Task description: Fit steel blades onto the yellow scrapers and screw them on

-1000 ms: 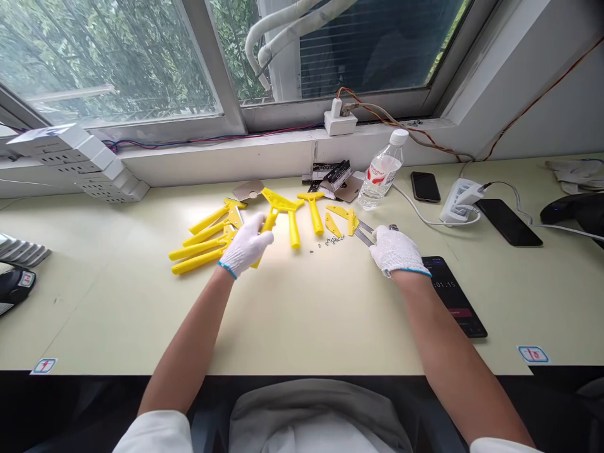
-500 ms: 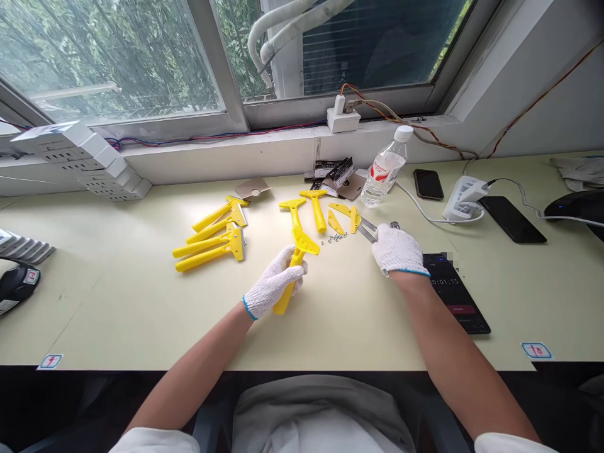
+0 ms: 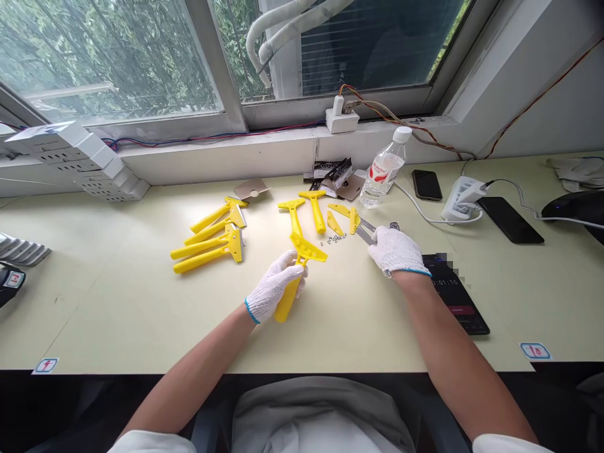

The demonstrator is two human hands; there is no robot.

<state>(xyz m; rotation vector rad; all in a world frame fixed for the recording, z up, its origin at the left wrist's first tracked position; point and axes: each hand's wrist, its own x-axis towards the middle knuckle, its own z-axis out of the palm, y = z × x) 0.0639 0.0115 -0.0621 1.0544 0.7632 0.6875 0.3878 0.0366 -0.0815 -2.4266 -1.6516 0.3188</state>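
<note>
Left hand (image 3: 275, 286) has edged the yellow scraper (image 3: 285, 307) slightly, its blade end now angled further right. Held over the pale desk (image 3: 117, 314), the scraper's long axis runs from the near handle end toward the window, leaning slightly right, and it lies far nearer the left hand, which clenches the handle. The right hand (image 3: 399, 251) grips a steel tool (image 3: 365, 233), perhaps pliers, beside a flat yellow part (image 3: 353, 220). Loose screws (image 3: 336, 238) lie between the hands. A phone (image 3: 453, 302) shows about 01:16; the bottle's (image 3: 383, 168) red label is unreadable.
</note>
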